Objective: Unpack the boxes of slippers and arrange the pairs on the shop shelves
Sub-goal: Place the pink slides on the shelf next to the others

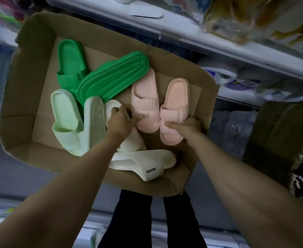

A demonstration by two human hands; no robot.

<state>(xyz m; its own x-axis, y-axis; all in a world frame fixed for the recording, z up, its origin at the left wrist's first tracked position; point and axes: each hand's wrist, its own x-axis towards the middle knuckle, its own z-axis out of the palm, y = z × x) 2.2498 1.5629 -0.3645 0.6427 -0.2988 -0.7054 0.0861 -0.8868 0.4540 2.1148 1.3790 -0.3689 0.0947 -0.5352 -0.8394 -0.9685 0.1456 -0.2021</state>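
An open cardboard box (30,97) holds loose slippers. My left hand (119,119) pinches the strap edge of the left pink slipper (143,99). My right hand (188,127) grips the strap of the right pink slipper (175,97), which is lifted slightly over the box's right side. Two bright green slippers lie at the back, one upright (70,63) and one sole-up (111,77). A pale mint pair (66,119) sits at the left. One white slipper (143,162) lies at the near edge; another white slipper (129,142) is partly under my left forearm.
White shop shelves (218,45) with packaged goods run across the top and right. A second brown box (281,138) stands at the right. My dark trouser legs (147,221) show below the box. Yellow-green items (7,211) sit on a low shelf at the left.
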